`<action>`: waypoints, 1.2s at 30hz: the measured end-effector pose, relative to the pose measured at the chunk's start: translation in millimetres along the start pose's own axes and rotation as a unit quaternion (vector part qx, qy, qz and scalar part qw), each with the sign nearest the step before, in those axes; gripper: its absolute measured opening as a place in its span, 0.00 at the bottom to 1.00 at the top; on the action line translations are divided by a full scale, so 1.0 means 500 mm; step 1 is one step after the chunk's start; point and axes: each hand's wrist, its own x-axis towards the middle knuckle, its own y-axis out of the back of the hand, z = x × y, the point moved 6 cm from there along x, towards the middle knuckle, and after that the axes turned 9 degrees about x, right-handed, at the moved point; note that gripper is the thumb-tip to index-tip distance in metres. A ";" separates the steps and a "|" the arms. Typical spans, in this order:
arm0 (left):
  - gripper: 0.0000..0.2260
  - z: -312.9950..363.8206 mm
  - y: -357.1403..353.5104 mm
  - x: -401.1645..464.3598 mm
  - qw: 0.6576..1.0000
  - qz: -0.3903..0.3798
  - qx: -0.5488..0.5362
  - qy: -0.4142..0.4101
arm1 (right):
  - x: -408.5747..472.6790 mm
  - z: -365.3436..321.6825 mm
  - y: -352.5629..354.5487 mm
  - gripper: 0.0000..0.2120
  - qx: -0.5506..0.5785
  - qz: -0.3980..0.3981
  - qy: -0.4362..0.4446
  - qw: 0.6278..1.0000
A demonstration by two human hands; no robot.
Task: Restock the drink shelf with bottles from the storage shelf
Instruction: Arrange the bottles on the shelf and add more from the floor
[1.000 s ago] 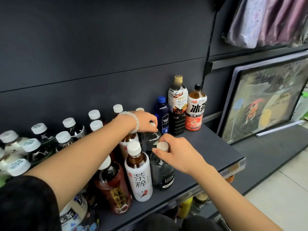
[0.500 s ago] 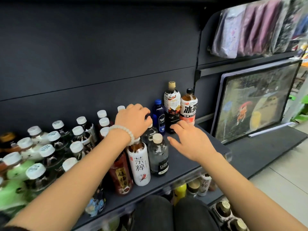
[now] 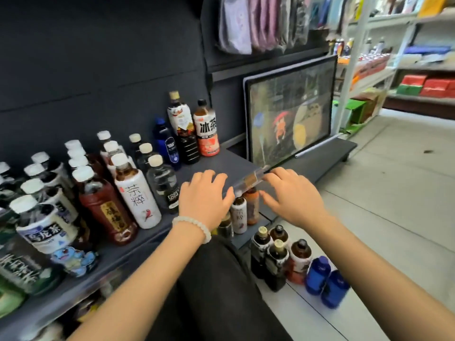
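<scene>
A: Hands first. Left hand and right hand both spread flat, fingers loose, gripping nothing, hovering at the front lip of the drink shelf.

B: And the stock?

A: Below and toward the body from both grips: floor bottles standing upright, caps up, long axis vertical, two blue bottles just beside them. Nearer the right grip, probably; a reach straight down.

B: Room on top?

A: Bare dark shelf just ahead of the grips, right of the clear bottle. Back corner taken by three tall bottles. Beyond the right grip, a framed picture, then pale tiled floor.
</scene>
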 end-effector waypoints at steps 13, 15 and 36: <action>0.21 0.398 -0.209 -0.013 0.973 -0.149 -0.055 -0.165 | -0.297 0.311 -0.077 0.22 0.018 -0.045 -0.250 0.967; 0.21 0.443 -0.255 -0.010 0.965 -0.179 -0.066 -0.178 | -0.324 0.351 -0.104 0.22 0.027 -0.055 -0.286 0.956; 0.16 0.667 -0.656 -0.002 0.908 -0.313 -0.047 -0.273 | -0.389 0.541 -0.488 0.18 0.042 -0.257 -0.433 0.863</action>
